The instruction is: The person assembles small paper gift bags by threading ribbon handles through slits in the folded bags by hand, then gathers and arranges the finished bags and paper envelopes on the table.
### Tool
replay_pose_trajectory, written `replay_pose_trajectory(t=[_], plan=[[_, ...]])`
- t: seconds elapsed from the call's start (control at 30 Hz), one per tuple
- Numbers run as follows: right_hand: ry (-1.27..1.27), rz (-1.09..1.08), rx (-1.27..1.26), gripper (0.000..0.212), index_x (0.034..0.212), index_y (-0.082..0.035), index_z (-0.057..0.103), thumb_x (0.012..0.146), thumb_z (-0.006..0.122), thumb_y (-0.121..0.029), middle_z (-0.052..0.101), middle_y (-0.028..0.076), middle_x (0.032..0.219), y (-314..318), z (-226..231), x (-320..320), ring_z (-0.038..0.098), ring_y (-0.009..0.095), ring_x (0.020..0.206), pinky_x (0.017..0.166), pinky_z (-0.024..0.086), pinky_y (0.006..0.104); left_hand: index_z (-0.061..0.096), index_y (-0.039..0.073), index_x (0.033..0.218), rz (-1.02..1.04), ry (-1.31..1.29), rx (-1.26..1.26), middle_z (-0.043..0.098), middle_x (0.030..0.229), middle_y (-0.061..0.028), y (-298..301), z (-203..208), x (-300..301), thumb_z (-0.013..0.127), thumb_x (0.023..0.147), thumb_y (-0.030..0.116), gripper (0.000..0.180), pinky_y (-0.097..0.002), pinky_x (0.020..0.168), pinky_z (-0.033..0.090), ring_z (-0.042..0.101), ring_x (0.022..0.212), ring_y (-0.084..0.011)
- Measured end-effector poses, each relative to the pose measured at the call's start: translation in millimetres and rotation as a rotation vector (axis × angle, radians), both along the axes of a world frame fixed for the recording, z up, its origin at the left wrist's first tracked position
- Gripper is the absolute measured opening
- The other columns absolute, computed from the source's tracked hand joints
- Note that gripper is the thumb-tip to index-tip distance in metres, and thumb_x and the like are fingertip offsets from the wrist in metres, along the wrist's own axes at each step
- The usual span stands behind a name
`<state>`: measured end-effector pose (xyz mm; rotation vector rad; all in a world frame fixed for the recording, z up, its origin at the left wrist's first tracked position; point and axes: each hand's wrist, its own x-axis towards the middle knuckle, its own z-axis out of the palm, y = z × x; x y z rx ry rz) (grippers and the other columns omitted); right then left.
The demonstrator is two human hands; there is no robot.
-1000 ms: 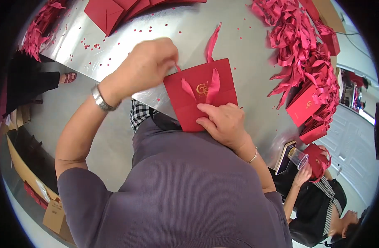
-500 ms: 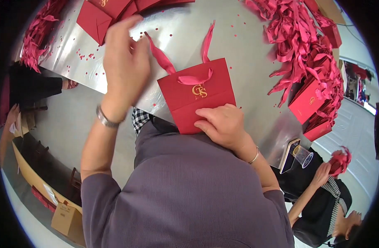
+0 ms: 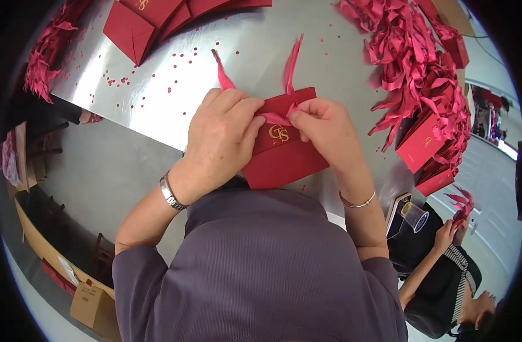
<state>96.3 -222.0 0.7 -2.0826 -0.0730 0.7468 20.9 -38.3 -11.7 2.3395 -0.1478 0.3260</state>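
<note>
A red paper gift bag (image 3: pixel 286 162) with a gold emblem lies flat before me, its lower end at the table's near edge. Two loose tails of pink ribbon (image 3: pixel 293 65) stick out past its top. My left hand (image 3: pixel 222 137) lies over the bag's upper left corner, thumb and fingers pinched on the front ribbon (image 3: pixel 275 119). The right hand (image 3: pixel 326 128) pinches the same ribbon near its other end, just above the emblem. Both hands' fingertips are partly hidden, and the ribbon spans the short gap between them.
Red bags with a heap of pink ribbons (image 3: pixel 409 85) cover the table's right side. More red bags (image 3: pixel 138 31) lie at the far left. Red paper dots dot the metal table (image 3: pixel 158 122). A phone (image 3: pixel 399 214) and clear plastic cup (image 3: pixel 415 218) sit near a seated co-worker (image 3: pixel 443 290).
My left hand has come down from above the table to the ribbon. My right hand has moved from the bag's lower part up to the ribbon.
</note>
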Motion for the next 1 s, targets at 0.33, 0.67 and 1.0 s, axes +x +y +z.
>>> replay_pose_trajectory(t=[0.33, 0.67, 1.0], plan=[[0.723, -0.267, 0.677, 0.014, 0.095, -0.003, 0.063, 0.094, 0.056, -0.015, 0.048, -0.006, 0.065, -10.8, 5.0, -16.6, 0.038, 0.001, 0.053, 0.045, 0.027, 0.0182, 0.062, 0.003, 0.101, 0.020, 0.097, -0.134, 0.061, 0.092, -0.0121, 9.3, 1.0, -6.8, 0.067, 0.073, 0.000, 0.029, -0.0391, 0.077, 0.046, 0.055, 0.089, -0.0328], [-0.614, 0.184, -0.135, 0.017, 0.099, -0.006, 0.062, 0.085, 0.065, -0.015, 0.066, 0.011, 0.077, -22.4, -19.3, -59.4, 0.063, 0.027, 0.062, 0.053, 0.048, 0.0357, 0.068, 0.010, 0.104, -0.386, 0.041, 0.174, 0.060, 0.093, -0.0102, 13.3, -2.1, 73.9, 0.060, 0.080, 0.002, 0.027, -0.0376, 0.078, 0.048, 0.056, 0.090, -0.0296], [-0.626, 0.227, -0.185, 0.018, 0.100, -0.007, 0.060, 0.084, 0.064, -0.014, 0.066, 0.009, 0.077, -19.2, -15.2, -54.4, 0.064, 0.025, 0.062, 0.053, 0.049, 0.0349, 0.069, 0.011, 0.087, -0.168, -0.097, 0.264, 0.061, 0.083, -0.0042, 52.0, -11.8, 87.8, 0.063, 0.080, 0.010, 0.009, -0.0388, 0.071, 0.049, 0.059, 0.086, -0.0284]])
